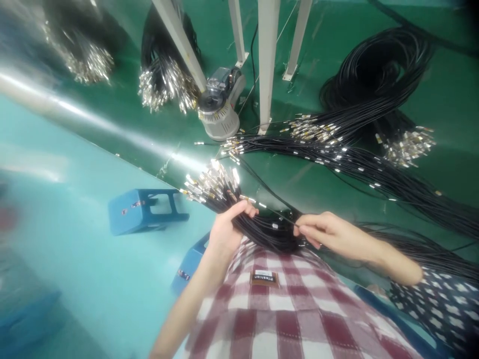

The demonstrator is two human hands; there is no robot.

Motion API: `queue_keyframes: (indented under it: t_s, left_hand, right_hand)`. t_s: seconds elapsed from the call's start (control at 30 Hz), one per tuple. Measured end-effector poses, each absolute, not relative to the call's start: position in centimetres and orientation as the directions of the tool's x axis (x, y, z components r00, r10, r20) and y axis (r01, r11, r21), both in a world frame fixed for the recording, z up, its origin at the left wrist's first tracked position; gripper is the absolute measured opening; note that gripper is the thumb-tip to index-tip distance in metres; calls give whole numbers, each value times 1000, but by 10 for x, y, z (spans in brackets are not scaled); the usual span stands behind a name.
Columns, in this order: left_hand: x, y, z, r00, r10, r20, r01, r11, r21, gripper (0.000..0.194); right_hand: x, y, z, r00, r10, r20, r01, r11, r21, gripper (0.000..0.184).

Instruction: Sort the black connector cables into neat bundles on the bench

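Observation:
A thick bundle of black cables (pixel 264 234) lies across my lap at the bench's front edge. My left hand (pixel 229 227) is wrapped round it just below the cluster of silvery connector ends (pixel 213 184), which fan out to the upper left. To the right, my right hand (pixel 318 229) pinches a single thin black cable (pixel 279 213) between thumb and fingers. That cable runs up and left toward my left hand, with light-coloured pieces along it near the bundle. The underside of my right fingers is partly hidden.
Behind the bundle, a long spread of black cables (pixel 359 169) crosses the green bench (pixel 292 184). A grey machine (pixel 220 107) stands among white posts (pixel 266 65). Coiled cables (pixel 377 75) lie at the back right, more bundles (pixel 168 75) at the back left. A blue stool (pixel 129 212) stands on the floor.

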State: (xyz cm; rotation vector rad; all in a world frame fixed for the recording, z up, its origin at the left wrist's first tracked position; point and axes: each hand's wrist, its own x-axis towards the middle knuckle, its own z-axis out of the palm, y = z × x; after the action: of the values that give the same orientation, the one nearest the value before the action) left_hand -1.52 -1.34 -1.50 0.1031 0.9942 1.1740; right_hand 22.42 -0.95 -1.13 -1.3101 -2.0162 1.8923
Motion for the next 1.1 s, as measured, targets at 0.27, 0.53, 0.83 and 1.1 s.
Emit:
queue_keyframes:
  t_s: [0.27, 0.53, 0.83, 1.1]
  left_hand:
    - [-10, -16, -11, -15, 785, -620, -674, 450, 586, 11]
    - [-10, -13, -8, -48, 752, -657, -666, 466, 582, 12]
    - [-13, -7, -17, -76, 722, -687, -732, 428, 530, 12]
    - [-20, -4, -18, 3, 720, -694, -717, 485, 501, 22]
  right_hand:
    - [211, 16, 3, -776, 431, -460, 541, 80, -837, 31]
    - [151, 18, 9, -551, 829, -92, 588, 308, -748, 22]
    - [220, -23, -2, -577, 745, -334, 657, 181, -732, 19]
    - [156, 14, -15, -424, 890, -170, 574, 119, -810, 31]
